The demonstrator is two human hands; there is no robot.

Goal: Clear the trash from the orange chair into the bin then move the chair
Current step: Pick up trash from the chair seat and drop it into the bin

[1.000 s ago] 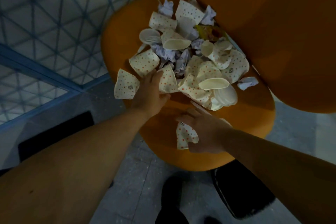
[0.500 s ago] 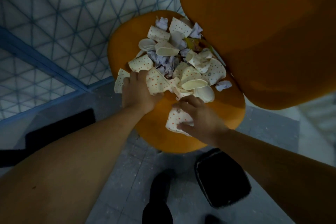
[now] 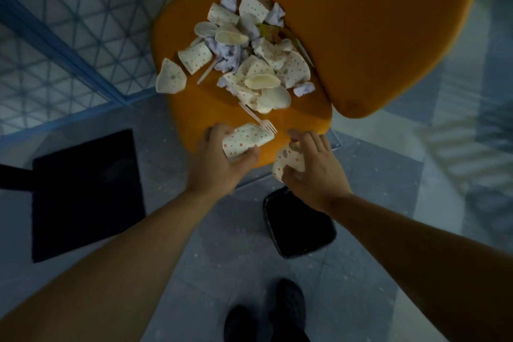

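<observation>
Evidently mid-clearing: the left hand (image 3: pixel 219 164) curled its fingers (image 3: pixel 215 133) round one flattened dotted cup (image 3: pixel 244 141) at the seat's front edge, while the right hand (image 3: pixel 311 169) gripped a crushed cup (image 3: pixel 288 161) just past that edge, above the black bin (image 3: pixel 299 228). Next, by this reading, both cups wanted carrying over the bin and dropping. Most trash (image 3: pixel 249 58), a heap of squashed cups, tissue and a fork (image 3: pixel 258 119), lay on the orange chair (image 3: pixel 208 103).

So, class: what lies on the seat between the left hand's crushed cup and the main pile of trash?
In the head view, a pink plastic fork lies on the bare orange seat, running from the pile toward the polka-dot cup in the left hand.
</observation>
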